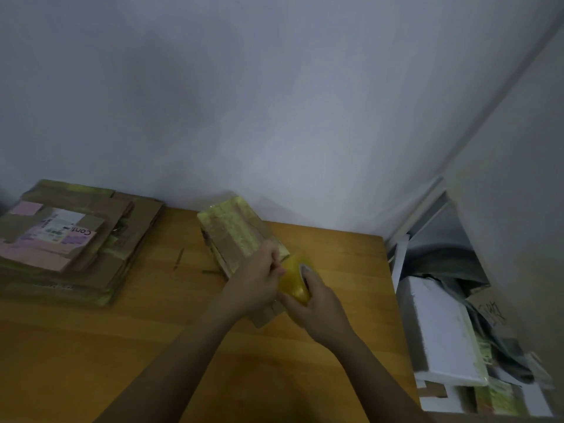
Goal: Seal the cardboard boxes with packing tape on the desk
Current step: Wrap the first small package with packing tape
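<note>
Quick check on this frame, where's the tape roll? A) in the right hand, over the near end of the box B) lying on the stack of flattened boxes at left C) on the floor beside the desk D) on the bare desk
A: the right hand grips the yellow tape roll at the near end of the cardboard box, with the left hand right beside it.

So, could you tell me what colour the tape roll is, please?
Yellow; the tape roll shows in the head view.

Upside-down "Cont" printed on the white label (65, 230) atop the flattened box stack (76, 239); remaining print too blurred.
</note>
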Available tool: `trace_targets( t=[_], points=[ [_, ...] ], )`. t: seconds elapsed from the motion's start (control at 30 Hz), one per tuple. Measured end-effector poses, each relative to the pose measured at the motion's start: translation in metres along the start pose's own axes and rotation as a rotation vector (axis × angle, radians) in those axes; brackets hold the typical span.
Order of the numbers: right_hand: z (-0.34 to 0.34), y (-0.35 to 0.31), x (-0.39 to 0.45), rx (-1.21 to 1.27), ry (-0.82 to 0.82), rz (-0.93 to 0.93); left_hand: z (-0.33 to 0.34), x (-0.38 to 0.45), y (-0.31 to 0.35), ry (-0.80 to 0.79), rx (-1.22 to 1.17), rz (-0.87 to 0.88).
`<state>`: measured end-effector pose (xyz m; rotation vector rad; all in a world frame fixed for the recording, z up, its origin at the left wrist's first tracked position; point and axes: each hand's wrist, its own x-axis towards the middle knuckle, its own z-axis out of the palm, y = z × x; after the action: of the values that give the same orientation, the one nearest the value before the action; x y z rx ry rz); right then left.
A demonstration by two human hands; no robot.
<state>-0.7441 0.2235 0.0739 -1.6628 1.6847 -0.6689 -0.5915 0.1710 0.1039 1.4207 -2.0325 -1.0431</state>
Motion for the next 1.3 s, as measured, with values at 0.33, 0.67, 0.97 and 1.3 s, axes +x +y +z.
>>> trace_targets(
  t=[0.33, 0.67, 0.97, 1.3],
  points=[
    [0.008, 0.004, -0.001, -0.228, 0.047, 0.042, -0.004, 0.01, -0.017, 0.074, 0.13, 0.148],
    [-0.025, 0.025, 0.015, 0.351, 0.036, 0.403, 0.008, 0.039, -0.014, 0.149, 0.011, 0.128],
    [-0.033, 0.052, 0.022, 0.287, -0.067, 0.392, 0.0, 0.04, -0.002, 0.195, 0.058, 0.117],
    [-0.057, 0.054, 0.062, 0.12, -0.24, 0.25, 0.005, 0.023, -0.045, 0.408, -0.148, -0.26]
  ],
)
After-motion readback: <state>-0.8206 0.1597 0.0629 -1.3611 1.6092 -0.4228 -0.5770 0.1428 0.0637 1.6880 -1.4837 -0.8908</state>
